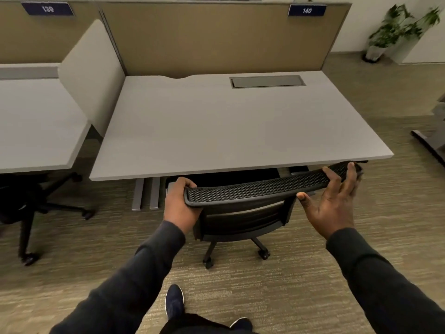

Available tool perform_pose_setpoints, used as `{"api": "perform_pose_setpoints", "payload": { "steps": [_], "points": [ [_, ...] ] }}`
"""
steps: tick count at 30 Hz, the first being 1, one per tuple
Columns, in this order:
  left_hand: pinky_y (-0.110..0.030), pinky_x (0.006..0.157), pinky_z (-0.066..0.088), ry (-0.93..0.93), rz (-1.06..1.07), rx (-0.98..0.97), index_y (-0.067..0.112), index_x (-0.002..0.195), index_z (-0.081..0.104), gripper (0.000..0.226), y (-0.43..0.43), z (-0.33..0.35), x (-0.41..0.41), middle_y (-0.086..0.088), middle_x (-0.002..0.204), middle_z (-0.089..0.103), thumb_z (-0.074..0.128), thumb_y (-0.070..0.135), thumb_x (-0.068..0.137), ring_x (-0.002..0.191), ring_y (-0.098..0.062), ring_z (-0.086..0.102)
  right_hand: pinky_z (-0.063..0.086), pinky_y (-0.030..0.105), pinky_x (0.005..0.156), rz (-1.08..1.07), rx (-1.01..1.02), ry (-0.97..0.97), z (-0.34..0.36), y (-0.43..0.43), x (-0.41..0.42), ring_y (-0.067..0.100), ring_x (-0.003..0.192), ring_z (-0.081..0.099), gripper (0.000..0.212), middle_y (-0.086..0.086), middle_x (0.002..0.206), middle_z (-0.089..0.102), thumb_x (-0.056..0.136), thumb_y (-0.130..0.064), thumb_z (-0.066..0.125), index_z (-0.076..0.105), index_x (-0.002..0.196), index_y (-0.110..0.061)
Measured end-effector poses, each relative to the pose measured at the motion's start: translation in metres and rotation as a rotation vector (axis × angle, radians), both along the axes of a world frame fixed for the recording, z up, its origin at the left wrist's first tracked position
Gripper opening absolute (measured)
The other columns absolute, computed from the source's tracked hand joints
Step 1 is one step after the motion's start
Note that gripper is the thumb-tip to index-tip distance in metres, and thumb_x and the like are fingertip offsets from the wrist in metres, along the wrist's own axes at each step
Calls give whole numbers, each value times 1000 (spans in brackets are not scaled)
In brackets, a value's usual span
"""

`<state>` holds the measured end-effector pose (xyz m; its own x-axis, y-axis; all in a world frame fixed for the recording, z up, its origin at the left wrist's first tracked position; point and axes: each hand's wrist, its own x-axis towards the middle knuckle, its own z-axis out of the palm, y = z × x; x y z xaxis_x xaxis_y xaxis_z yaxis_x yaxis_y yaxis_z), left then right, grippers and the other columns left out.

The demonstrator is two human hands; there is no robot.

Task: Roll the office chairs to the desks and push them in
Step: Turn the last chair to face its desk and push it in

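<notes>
**Office chair [240,220] at the desk [240,131], both hands on its backrest**

Seen from above, the black office chair stands on the carpet [301,285] at the front edge of the grey desk. Its seat is tucked into the dark space beneath the top. The mesh backrest [260,186] lies just beside that front edge, and its right end reaches under the desk's corner. Two casters [263,254] show on the carpet behind the seat.

The left hand [180,201] grips the left end of the backrest's top rim, fingers curled over the far side. The right hand [334,196] holds the right end more loosely. Its fingers are draped over the top of the mesh, the thumb is set against the near edge and the palm is turned up toward the camera. Both arms wear dark sleeves [144,273], and a dark shoe [174,301] is planted on the carpet below.

A grey cable hatch [267,81] sits in the desk near its back. Behind it rises a tan panel [216,37] carrying a blue label reading 140 [307,10].

A pale divider [94,73] separates this desk from the neighbouring desk [36,124] on the left, which is labelled 139 [47,8]. A second black chair [29,206] stands partly under that one. A potted plant [397,27] stands on the floor at the far right.
</notes>
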<state>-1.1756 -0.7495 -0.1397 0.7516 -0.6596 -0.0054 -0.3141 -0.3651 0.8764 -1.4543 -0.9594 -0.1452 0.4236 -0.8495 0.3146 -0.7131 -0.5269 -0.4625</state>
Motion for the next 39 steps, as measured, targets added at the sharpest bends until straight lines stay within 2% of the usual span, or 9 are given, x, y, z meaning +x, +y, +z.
{"api": "perform_pose_setpoints", "payload": {
  "steps": [2,5,9,13,17,21,28,32,39],
  "points": [
    [-13,63,50,28,40,3,17,97,56,31,3,-4,8,-5,99,62,68,-7,83,86,-15,61,28,67,111,0,-16,-26,0,6,12,47,149,-2,102,27,160,5,79,-87,38,39,143,-8],
    [-14,70,52,101,90,7,13,101,63,26,6,-6,25,-4,104,64,66,-7,85,93,-14,63,35,49,100,16,-38,-68,-2,16,29,31,145,7,102,28,159,8,79,-87,38,40,141,-6],
    [-9,63,47,122,151,-23,8,100,66,21,-1,-2,50,0,91,65,63,-8,86,82,-10,59,37,39,100,51,-53,-73,-4,13,51,41,141,25,99,23,157,12,79,-86,41,38,138,-6],
    [-18,59,49,304,226,-16,18,89,66,14,-20,4,68,-1,90,69,63,5,91,83,-14,64,35,39,101,31,-72,-62,-2,-2,68,42,139,29,100,24,153,18,79,-89,39,39,134,-6],
    [-26,70,54,268,168,9,14,90,66,10,-33,4,74,-5,89,70,66,4,88,83,-17,65,35,43,106,50,-50,-57,-2,-25,72,42,140,29,101,22,154,18,78,-89,40,40,135,-6],
    [-16,63,46,251,90,11,10,95,64,9,-51,6,72,-1,88,67,68,6,88,81,-11,62,43,51,104,47,-18,-74,-3,-48,69,39,140,32,89,11,157,18,79,-79,54,39,137,-13],
    [-13,59,44,300,119,4,12,95,63,7,-81,11,78,-1,90,66,68,8,90,81,-10,60,45,59,104,20,-23,-27,-4,-75,76,41,138,35,88,15,154,23,79,-82,51,39,135,-14],
    [-13,59,43,243,122,26,8,98,65,9,-90,11,90,-1,90,66,67,7,90,78,-8,59,46,50,101,-27,-66,-20,-5,-71,84,40,134,40,98,18,148,30,75,-91,42,42,131,-10],
    [-19,64,46,186,90,40,11,91,65,6,-105,9,103,-1,87,67,66,5,90,79,-13,61,45,50,102,-65,-91,-18,-7,-71,90,41,133,40,99,20,145,33,76,-91,40,44,130,-8]
  ]
}}
